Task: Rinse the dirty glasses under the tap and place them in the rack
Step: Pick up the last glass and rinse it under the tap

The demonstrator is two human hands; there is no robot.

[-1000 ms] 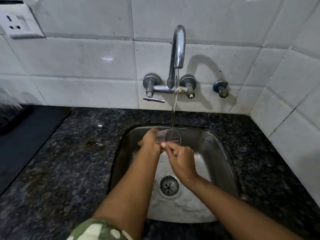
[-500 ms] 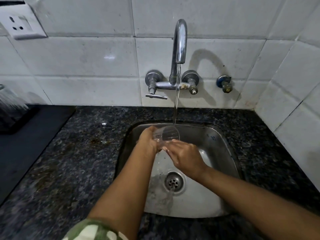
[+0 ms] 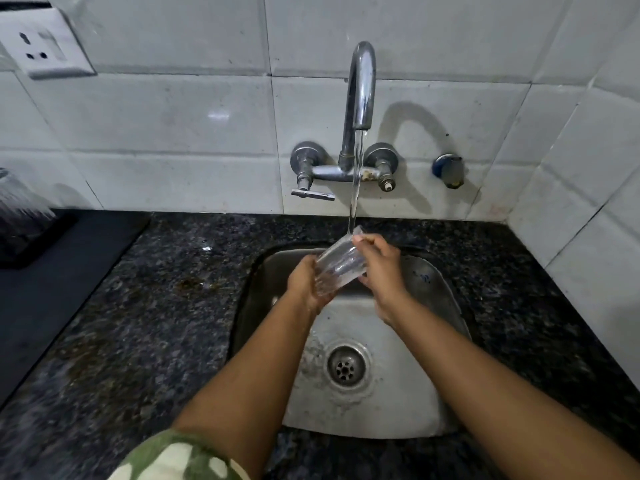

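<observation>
I hold the clear, ribbed drinking glass tilted over the far half of the steel sink basin, its mouth raised to the far right so the stream from the curved chrome tap strikes the rim and, I judge, sheets down the wall; my left hand is closed around the base, cupping it from below to carry the weight; my right hand grips the upper end, fingers curled over the lip, likely so I can turn it under the water; the rack is probably the dark, blurred shape far left on the speckled granite counter, well apart; rinsing is unfinished.
</observation>
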